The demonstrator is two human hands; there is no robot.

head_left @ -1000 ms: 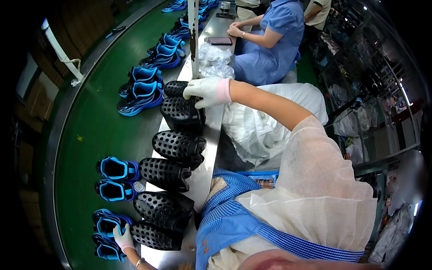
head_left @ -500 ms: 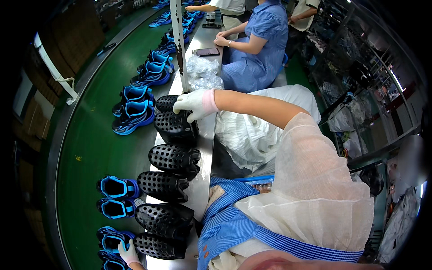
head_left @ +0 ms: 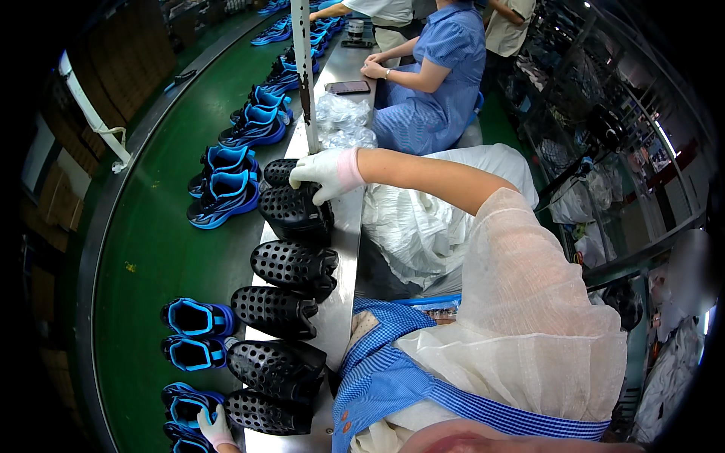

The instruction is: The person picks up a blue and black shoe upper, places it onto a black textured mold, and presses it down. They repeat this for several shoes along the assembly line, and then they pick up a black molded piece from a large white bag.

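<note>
White gloves with pink cuffs cover both my hands. My right hand (head_left: 325,175) reaches across to the far end of a row of black perforated plastic shoe forms (head_left: 291,211), its bent fingers and thumb gripping one of them. At the lower left, my left hand (head_left: 215,427) pinches the collar of a black-and-blue high-top sneaker (head_left: 185,406). Several more shoe forms (head_left: 273,311) lie between my hands, on the metal ledge. Beside them a pair of sneakers (head_left: 195,317) stands upright with openings facing up.
A green conveyor belt (head_left: 143,226) curves away on the left, carrying several sneakers (head_left: 260,117). A white post (head_left: 302,75) rises from the metal ledge (head_left: 343,226). Beyond are clear plastic bags (head_left: 343,113), a phone (head_left: 348,87) and a seated co-worker in blue (head_left: 445,75). White fabric (head_left: 415,226) is bundled nearby.
The nearest sneakers and my left hand have shifted very slightly toward the lower edge. My right hand stays on the far shoe form.
</note>
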